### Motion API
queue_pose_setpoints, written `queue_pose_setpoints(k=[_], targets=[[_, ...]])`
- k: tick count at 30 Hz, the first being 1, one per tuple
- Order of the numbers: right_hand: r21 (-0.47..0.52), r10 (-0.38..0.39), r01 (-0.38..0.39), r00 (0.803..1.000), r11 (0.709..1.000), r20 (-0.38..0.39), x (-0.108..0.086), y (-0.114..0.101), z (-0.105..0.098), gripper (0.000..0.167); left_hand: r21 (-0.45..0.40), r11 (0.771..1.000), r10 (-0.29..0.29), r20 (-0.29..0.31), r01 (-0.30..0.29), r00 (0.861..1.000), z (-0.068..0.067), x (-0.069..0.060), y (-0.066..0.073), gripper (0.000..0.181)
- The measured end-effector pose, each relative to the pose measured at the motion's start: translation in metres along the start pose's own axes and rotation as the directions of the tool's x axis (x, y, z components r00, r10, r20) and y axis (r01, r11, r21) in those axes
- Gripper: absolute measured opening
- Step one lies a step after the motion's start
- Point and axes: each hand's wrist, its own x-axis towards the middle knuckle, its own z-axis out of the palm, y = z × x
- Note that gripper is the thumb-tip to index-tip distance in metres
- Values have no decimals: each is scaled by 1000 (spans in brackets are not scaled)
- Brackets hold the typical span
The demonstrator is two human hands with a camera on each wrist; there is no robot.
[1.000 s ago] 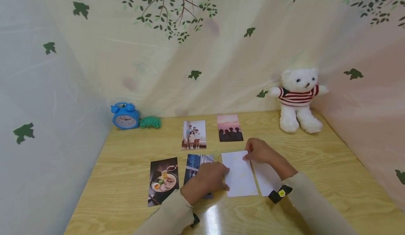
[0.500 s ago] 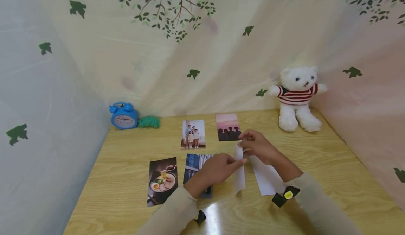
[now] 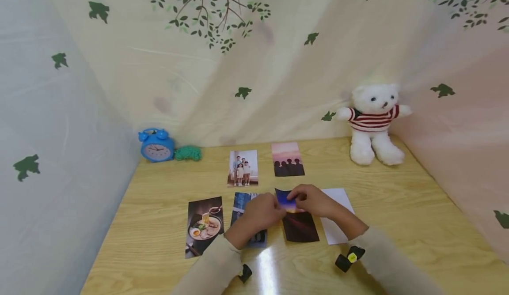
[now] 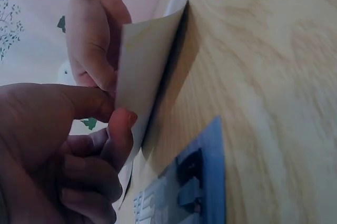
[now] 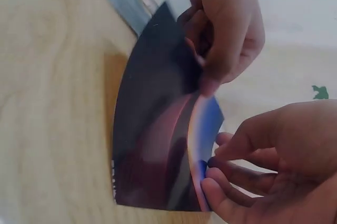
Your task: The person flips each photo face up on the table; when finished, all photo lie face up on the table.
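A photo of a blue and orange sky over dark ground [image 3: 301, 229] lies face up, tilted and bowed, between the hands in the head view. My left hand [image 3: 261, 214] pinches its left edge between thumb and forefinger; the left wrist view shows the pale back [image 4: 147, 61] lifted off the table. At the upper part of the same photo, my right hand [image 3: 314, 201] holds the edge with its fingertips, as the right wrist view shows. Partly under the right forearm is a white-backed card [image 3: 338, 196]. Beneath the left hand, a bluish photo [image 3: 241, 201] is partly hidden.
A ramen photo [image 3: 204, 226] lies at the left. Farther back are a family photo [image 3: 242, 168] and a silhouette photo [image 3: 288, 160]. Along the rear stand a blue alarm clock [image 3: 157, 147], a green yarn bundle [image 3: 188, 153] and a white teddy bear [image 3: 377, 125].
The photo began white side up on the table; both hands raised it on edge and turned it over, so its picture now faces up. The white-backed card beside it stayed put.
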Motion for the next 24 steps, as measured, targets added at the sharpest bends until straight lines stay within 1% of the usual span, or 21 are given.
queue_pose_setpoints(k=[1,3,5,6,7,9,10,12,14,17,19,20,21,22,24], targets=[[-15,-4,4,1000,1000,-3,0,0,2,28,49,999,-16,-2,16,1000,1,0,-1,51],[-40,-15,14,1000,999,-16,-1,0,4,30,145,988,-46,-4,46,999,2,-1,-1,50],[-22,-5,5,1000,1000,-30,-3,1,3,29,221,972,-74,-8,74,997,3,-1,0,46],[-4,3,-3,999,1000,-39,-4,2,2,28,250,965,-82,-10,82,997,4,-1,0,45],[17,14,-13,999,1000,-53,-6,3,0,26,264,960,-99,-3,97,995,2,-3,4,43],[53,32,-27,995,998,-97,-11,6,-7,24,304,947,-97,-23,99,995,4,-2,6,39],[54,42,-35,991,998,-127,-14,9,-13,24,318,943,-90,-33,96,995,4,-2,8,37],[10,70,-69,980,998,-189,-22,14,-28,25,339,938,-61,-43,72,997,4,-2,14,37],[-55,115,-131,967,990,-226,-31,20,-45,27,350,936,-17,-36,28,999,6,-1,21,40],[-148,215,-252,950,956,-226,-44,31,-69,34,323,944,66,4,-64,998,15,0,35,46],[-185,267,-306,941,934,-210,-51,35,-80,43,325,938,116,31,-120,993,24,2,47,42],[-199,281,-320,938,926,-203,-53,37,-83,48,330,933,138,43,-145,989,29,3,54,38],[-216,286,-327,937,920,-201,-54,39,-86,52,350,922,156,51,-164,986,34,5,61,33],[-229,284,-328,937,917,-204,-55,40,-87,56,379,908,172,57,-181,983,40,7,68,31],[-246,282,-329,936,912,-210,-54,43,-88,60,443,873,190,78,-205,979,49,12,81,35]])
